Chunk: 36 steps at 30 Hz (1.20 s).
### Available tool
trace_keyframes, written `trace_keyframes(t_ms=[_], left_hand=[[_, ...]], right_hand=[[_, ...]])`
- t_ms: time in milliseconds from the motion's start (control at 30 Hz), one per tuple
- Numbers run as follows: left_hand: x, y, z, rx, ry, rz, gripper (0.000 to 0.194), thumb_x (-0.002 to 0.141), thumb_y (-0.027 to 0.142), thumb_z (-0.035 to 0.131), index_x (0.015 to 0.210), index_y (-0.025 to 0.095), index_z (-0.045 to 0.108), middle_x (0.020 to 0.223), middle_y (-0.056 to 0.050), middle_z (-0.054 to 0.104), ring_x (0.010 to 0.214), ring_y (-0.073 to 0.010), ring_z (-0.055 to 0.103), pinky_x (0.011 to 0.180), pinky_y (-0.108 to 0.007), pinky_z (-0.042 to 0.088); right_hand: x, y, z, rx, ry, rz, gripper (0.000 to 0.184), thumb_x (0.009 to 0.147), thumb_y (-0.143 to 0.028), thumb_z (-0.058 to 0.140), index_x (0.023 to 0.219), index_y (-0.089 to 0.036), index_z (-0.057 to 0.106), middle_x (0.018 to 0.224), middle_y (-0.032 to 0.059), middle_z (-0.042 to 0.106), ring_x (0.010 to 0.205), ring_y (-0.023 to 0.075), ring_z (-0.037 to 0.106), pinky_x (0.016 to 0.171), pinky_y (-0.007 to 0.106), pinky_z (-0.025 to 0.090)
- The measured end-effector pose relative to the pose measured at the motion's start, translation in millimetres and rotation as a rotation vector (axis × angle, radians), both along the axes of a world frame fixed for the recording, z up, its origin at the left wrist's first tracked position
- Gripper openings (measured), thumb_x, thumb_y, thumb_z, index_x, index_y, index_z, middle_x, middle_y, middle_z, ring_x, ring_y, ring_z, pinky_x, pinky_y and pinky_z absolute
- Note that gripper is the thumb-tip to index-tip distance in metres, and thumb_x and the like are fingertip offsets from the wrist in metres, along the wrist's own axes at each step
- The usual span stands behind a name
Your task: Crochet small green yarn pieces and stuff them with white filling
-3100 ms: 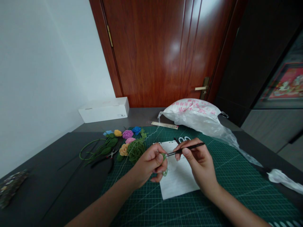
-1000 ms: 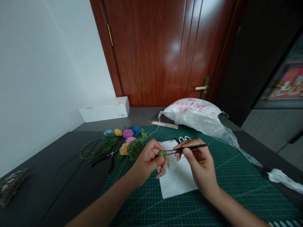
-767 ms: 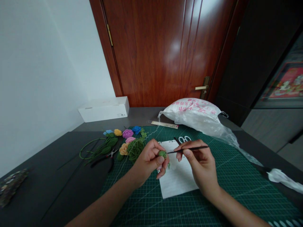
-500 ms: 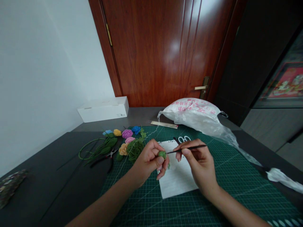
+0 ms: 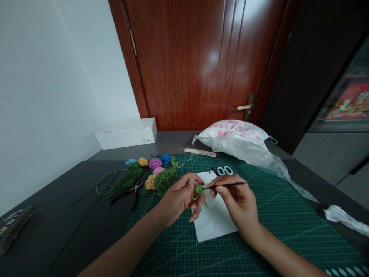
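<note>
Between the fingers of my left hand (image 5: 181, 196) is a small green crochet piece (image 5: 198, 189). My right hand (image 5: 239, 200) grips a dark crochet hook (image 5: 230, 185) like a pen, its tip touching the right side of the green piece. Both hands are raised over a sheet of white paper (image 5: 215, 225) that lies on a green cutting mat (image 5: 276, 215). Just left of my left hand rests a bundle of green yarn (image 5: 165, 184). How the loops sit on the hook is too small to tell.
Crochet flowers (image 5: 155, 163) lie at the mat's back left, beside pliers (image 5: 135, 188) and green stems (image 5: 123, 182). White-handled scissors (image 5: 225, 170) lie behind the paper. Farther back are a ruler (image 5: 200, 152), a plastic bag (image 5: 233, 132) and a white box (image 5: 127, 134).
My right hand and the hook have shifted slightly left. The left hand has turned a little, its thumb now higher, and the green piece shows more openly.
</note>
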<state>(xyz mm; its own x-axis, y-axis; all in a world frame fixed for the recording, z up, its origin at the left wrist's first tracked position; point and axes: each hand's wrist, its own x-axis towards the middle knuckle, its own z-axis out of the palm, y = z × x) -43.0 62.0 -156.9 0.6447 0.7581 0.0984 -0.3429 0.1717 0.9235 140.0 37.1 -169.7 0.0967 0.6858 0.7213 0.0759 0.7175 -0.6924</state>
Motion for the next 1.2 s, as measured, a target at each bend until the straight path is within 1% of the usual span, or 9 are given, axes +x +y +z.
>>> trace_keyframes(t_ms=[67, 133, 367, 533, 767, 867, 967, 1100, 1200], left_hand=[[-2, 1, 2.2, -0.013, 0.067, 0.016, 0.030, 0.102, 0.049, 0.050, 0.100, 0.020, 0.054, 0.059, 0.006, 0.046, 0.042, -0.0060, 0.031, 0.036, -0.014, 0.034], [-4, 1, 4.0, -0.027, 0.103, 0.034, 0.029, 0.100, 0.048, 0.056, 0.098, 0.019, 0.055, 0.058, 0.008, 0.041, 0.042, -0.0051, 0.025, 0.035, -0.012, 0.030], [-2, 1, 3.2, -0.055, 0.106, 0.035, 0.029, 0.096, 0.046, 0.063, 0.094, 0.018, 0.055, 0.059, 0.007, 0.045, 0.038, -0.0046, 0.032, 0.032, -0.014, 0.033], [0, 0, -2.9, -0.045, 0.059, 0.029, 0.033, 0.093, 0.049, 0.068, 0.091, 0.020, 0.051, 0.060, 0.008, 0.046, 0.039, -0.0047, 0.030, 0.033, -0.015, 0.035], [-1, 2, 2.5, -0.077, 0.001, 0.033, 0.021, 0.098, 0.036, 0.062, 0.093, 0.017, 0.056, 0.066, 0.004, 0.051, 0.044, -0.0056, 0.042, 0.039, -0.015, 0.037], [-3, 4, 3.2, -0.070, -0.048, 0.070, 0.019, 0.095, 0.033, 0.067, 0.095, 0.016, 0.058, 0.068, 0.002, 0.053, 0.049, -0.0069, 0.044, 0.042, -0.017, 0.041], [-5, 5, 2.5, -0.053, -0.077, 0.080, 0.019, 0.094, 0.032, 0.069, 0.096, 0.016, 0.059, 0.069, 0.002, 0.054, 0.051, -0.0080, 0.046, 0.044, -0.018, 0.043], [-5, 5, 2.7, -0.032, -0.065, 0.097, 0.022, 0.092, 0.034, 0.072, 0.100, 0.015, 0.062, 0.070, 0.001, 0.055, 0.054, -0.0089, 0.048, 0.044, -0.019, 0.044], [-7, 9, 2.4, -0.004, 0.003, 0.127, 0.029, 0.089, 0.038, 0.076, 0.100, 0.013, 0.066, 0.071, -0.001, 0.058, 0.055, -0.0102, 0.050, 0.043, -0.020, 0.044]], right_hand=[[0, 0, 0.1, -0.009, 0.002, 0.003, 0.008, 0.096, -0.021, 0.067, 0.094, -0.023, 0.075, 0.085, 0.0036, 0.075, 0.068, 0.0163, 0.072, 0.065, 0.031, 0.059], [1, 1, 0.3, -0.019, 0.005, 0.005, 0.007, 0.096, -0.022, 0.067, 0.094, -0.022, 0.074, 0.085, 0.0036, 0.075, 0.067, 0.0163, 0.072, 0.064, 0.030, 0.059], [6, 9, 2.3, -0.115, 0.048, 0.143, 0.009, 0.097, -0.028, 0.067, 0.092, -0.022, 0.071, 0.077, 0.0023, 0.073, 0.062, 0.0152, 0.069, 0.060, 0.028, 0.059], [1, 15, -4.7, -0.102, 0.087, 0.205, 0.012, 0.095, -0.032, 0.070, 0.089, -0.022, 0.068, 0.083, 0.0032, 0.075, 0.060, 0.0151, 0.070, 0.058, 0.029, 0.060], [5, 11, 1.0, -0.065, 0.028, 0.099, 0.007, 0.098, -0.028, 0.066, 0.095, -0.022, 0.070, 0.085, 0.0031, 0.073, 0.067, 0.0156, 0.072, 0.064, 0.029, 0.061], [7, 7, 7.1, -0.038, 0.092, 0.009, 0.004, 0.098, -0.024, 0.065, 0.096, -0.023, 0.069, 0.088, 0.0024, 0.073, 0.070, 0.0142, 0.070, 0.065, 0.027, 0.059], [6, 3, 10.4, -0.034, 0.148, -0.015, 0.005, 0.098, -0.022, 0.065, 0.095, -0.024, 0.068, 0.090, 0.0019, 0.073, 0.070, 0.0138, 0.069, 0.066, 0.028, 0.059], [6, 3, 9.9, -0.067, 0.141, -0.015, 0.004, 0.097, -0.026, 0.066, 0.095, -0.023, 0.069, 0.089, 0.0029, 0.073, 0.069, 0.0148, 0.070, 0.065, 0.029, 0.059], [14, 15, 5.2, -0.171, 0.129, -0.026, 0.013, 0.096, -0.034, 0.068, 0.091, -0.022, 0.066, 0.079, 0.0026, 0.072, 0.066, 0.0160, 0.069, 0.061, 0.029, 0.058]])
